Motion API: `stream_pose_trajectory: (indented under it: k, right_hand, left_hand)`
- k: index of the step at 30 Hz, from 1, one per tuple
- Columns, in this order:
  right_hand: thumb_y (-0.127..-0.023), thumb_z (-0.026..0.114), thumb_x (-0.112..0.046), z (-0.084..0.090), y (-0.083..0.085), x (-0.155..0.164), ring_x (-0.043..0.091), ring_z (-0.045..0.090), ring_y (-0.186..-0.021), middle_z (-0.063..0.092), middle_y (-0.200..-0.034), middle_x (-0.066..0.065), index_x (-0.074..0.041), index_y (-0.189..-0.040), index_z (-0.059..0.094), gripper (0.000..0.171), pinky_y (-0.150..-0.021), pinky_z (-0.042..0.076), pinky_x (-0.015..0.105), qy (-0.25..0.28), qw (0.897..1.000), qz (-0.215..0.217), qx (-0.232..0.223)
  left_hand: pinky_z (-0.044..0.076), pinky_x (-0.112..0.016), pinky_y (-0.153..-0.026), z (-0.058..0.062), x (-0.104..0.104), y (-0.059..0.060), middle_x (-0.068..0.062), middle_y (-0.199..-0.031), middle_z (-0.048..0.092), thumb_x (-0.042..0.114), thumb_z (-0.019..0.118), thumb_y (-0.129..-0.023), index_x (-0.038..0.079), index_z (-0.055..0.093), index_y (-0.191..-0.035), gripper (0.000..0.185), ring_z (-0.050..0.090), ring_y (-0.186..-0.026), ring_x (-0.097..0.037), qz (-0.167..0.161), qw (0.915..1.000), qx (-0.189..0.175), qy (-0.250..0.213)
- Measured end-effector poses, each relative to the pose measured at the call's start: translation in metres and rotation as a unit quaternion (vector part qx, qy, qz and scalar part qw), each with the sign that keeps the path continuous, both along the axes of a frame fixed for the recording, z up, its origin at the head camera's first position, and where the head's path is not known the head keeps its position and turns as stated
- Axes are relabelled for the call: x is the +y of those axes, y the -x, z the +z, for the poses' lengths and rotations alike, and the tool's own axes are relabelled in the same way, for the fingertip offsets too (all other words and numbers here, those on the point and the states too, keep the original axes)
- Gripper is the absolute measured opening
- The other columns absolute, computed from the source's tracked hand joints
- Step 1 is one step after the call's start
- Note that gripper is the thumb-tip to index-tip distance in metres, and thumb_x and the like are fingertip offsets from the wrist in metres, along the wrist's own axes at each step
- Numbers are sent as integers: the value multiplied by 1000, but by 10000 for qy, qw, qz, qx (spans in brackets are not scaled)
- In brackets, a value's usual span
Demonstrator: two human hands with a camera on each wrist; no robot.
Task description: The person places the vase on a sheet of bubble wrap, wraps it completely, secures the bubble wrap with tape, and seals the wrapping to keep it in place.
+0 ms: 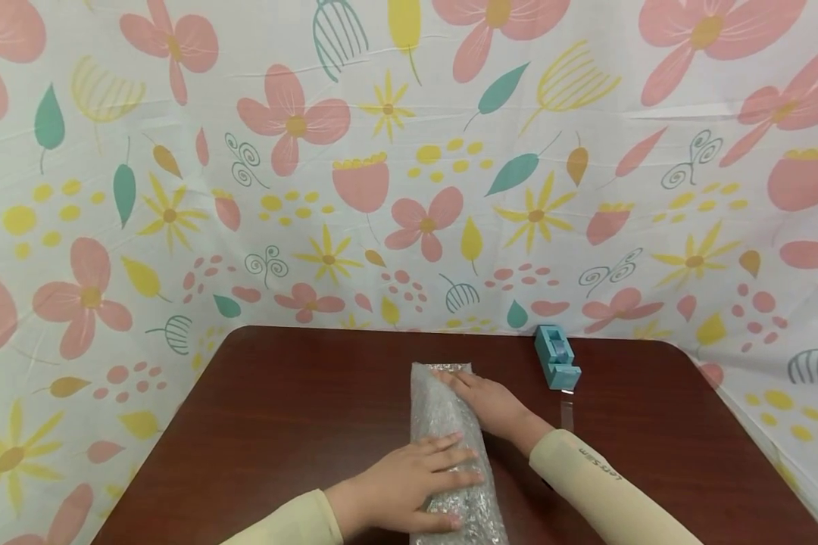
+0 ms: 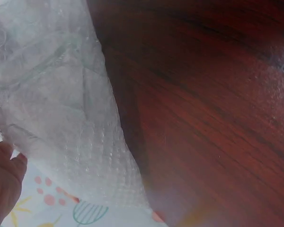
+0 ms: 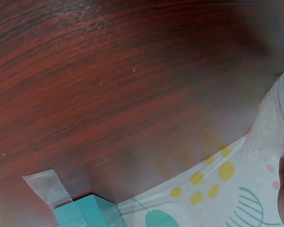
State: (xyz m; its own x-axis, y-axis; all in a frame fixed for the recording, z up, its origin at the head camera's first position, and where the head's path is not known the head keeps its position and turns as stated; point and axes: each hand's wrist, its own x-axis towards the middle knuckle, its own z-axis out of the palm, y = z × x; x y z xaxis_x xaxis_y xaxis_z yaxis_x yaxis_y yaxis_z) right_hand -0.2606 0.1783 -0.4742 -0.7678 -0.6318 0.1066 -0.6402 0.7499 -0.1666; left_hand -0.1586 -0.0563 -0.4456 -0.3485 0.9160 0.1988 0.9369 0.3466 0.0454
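Observation:
A long bundle wrapped in clear bubble wrap [image 1: 443, 424] lies lengthwise in the middle of the dark wooden table [image 1: 279, 424]. My left hand [image 1: 416, 477] rests flat across its near part, fingers straight. At the bundle's far end, my right hand [image 1: 480, 397] lies flat on the wrap, fingers reaching to its top edge. In the left wrist view the bubble wrap [image 2: 52, 109] fills the left side, with my fingertips [image 2: 4, 175] at the lower left edge. The right wrist view shows only a corner of the wrap [image 3: 274, 127].
A blue tape dispenser [image 1: 556, 356] stands at the table's far right, a strip of clear tape [image 1: 567, 412] hanging from it; the dispenser [image 3: 92, 213] and tape strip [image 3: 47, 187] also show in the right wrist view. A floral cloth [image 1: 382, 151] surrounds the table.

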Motion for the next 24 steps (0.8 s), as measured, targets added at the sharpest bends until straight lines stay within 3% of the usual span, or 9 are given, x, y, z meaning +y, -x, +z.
stream_pose_trajectory:
  k: [5, 8, 18, 24]
  right_hand:
    - [-96, 70, -17, -1, -1, -2, 38, 63, -128, 52, -153, 16, -23, -162, 30, 78, -95, 57, 54, 14, 10000, -33, -10]
    - [-96, 71, -21, -3, -1, -1, 36, 64, -127, 53, -152, 15, -23, -163, 29, 79, -93, 58, 52, 26, 10000, 23, 53]
    - [-93, 74, -12, -6, 3, 6, 32, 64, -127, 54, -151, 13, -18, -160, 35, 77, -93, 59, 47, 37, 9960, 411, 786]
    - [-92, 72, -5, -6, 5, 7, 32, 63, -128, 58, -148, 12, -19, -157, 41, 74, -97, 58, 49, 33, 9945, 457, 939]
  left_hand:
    - [48, -34, -115, -1, 3, -2, -1, -153, 55, 62, 66, -91, 30, 58, -145, 64, 49, -147, -27, -121, 9958, 890, -160]
    - [52, -34, -110, -2, 6, -6, 0, -148, 60, 65, 65, -90, 33, 62, -140, 59, 55, -142, -27, -124, 9896, 1407, -271]
    - [56, -36, -104, -9, 10, -10, 2, -143, 62, 44, 51, -106, 33, 65, -135, 34, 58, -139, -23, 55, 9847, 1701, -384]
    - [57, -35, -103, -14, 11, -9, 3, -141, 64, 40, 50, -107, 33, 65, -133, 31, 60, -136, -21, 136, 9833, 1742, -503]
